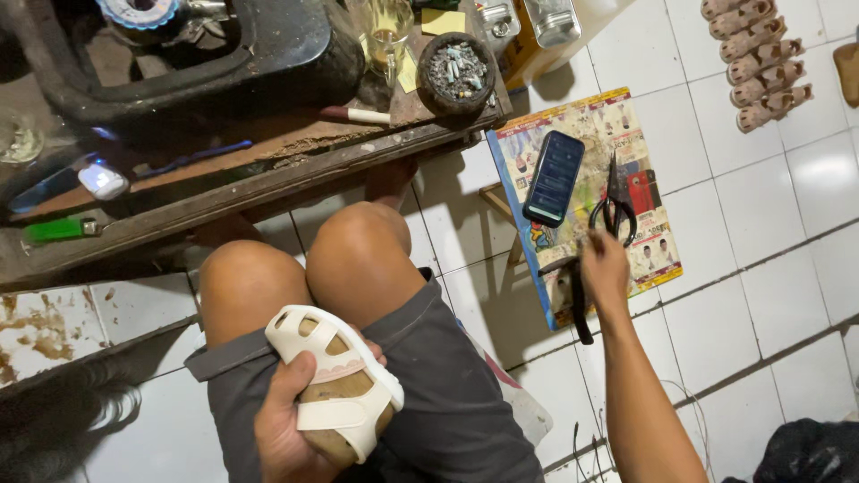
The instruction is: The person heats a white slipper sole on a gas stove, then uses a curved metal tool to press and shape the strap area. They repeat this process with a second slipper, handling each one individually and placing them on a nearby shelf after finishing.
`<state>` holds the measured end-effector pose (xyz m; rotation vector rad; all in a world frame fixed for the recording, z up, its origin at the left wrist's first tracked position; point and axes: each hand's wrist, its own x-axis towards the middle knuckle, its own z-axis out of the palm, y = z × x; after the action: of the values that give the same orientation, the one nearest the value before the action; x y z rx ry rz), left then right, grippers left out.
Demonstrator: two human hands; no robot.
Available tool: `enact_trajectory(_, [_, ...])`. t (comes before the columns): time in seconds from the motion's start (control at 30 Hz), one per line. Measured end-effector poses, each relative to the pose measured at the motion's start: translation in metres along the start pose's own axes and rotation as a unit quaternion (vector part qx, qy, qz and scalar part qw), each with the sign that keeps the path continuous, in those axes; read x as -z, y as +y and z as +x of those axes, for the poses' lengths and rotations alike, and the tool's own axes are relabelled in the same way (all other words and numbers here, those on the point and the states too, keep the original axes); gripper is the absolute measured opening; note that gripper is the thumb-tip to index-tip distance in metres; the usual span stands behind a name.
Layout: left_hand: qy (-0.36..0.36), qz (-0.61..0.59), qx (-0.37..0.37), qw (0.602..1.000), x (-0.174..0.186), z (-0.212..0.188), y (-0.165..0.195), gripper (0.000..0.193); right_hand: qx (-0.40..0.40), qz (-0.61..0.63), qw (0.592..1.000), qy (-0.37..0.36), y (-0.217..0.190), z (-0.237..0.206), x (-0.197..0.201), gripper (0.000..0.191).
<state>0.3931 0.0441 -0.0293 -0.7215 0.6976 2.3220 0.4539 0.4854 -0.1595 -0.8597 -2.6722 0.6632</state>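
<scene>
My left hand [286, 429] rests on my lap, shut around a white strappy sandal upper [335, 380] fitted on a tan wooden last. My right hand [604, 268] reaches out over a printed sheet [582, 125] on the low stand beside my knee. Its fingertips are at the handles of black scissors [617, 201]. A black-handled tool [580, 313] lies under or against that palm; I cannot tell whether the hand grips it. A dark phone [553, 177] lies on the sheet to the left of the scissors.
A worn wooden bench [268, 170] ahead carries a black machine [179, 54], a round bowl of small nails [456, 70], a glass [389, 27], a green lighter [58, 230] and metal tins [537, 22]. Several tan lasts [756, 63] are lined up on the white tiled floor [769, 295].
</scene>
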Motion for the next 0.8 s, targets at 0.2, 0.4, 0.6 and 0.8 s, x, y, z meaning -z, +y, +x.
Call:
enact_trajectory(0.2, [0.031,-0.038,0.042,0.998,-0.005,-0.007,-0.002,0.054,0.025,0.020,0.996,-0.079,0.031,-0.051,-0.003,0.063])
enact_trajectory(0.4, [-0.066,-0.024,-0.043,0.997,-0.008,-0.007,0.000,0.047,-0.243,0.372,0.870,-0.214,-0.042,-0.060,0.005,0.042])
enact_trajectory(0.6, [0.031,-0.061,0.008,0.998,-0.022,-0.005,0.003,0.044,-0.159,0.607,0.665,-0.406,-0.193,-0.087,0.073,0.051])
enact_trajectory(0.8, [-0.021,0.010,-0.063,0.998,-0.032,-0.005,0.011,0.044,-0.036,0.457,0.742,-0.490,-0.254,-0.082,0.081,0.044])
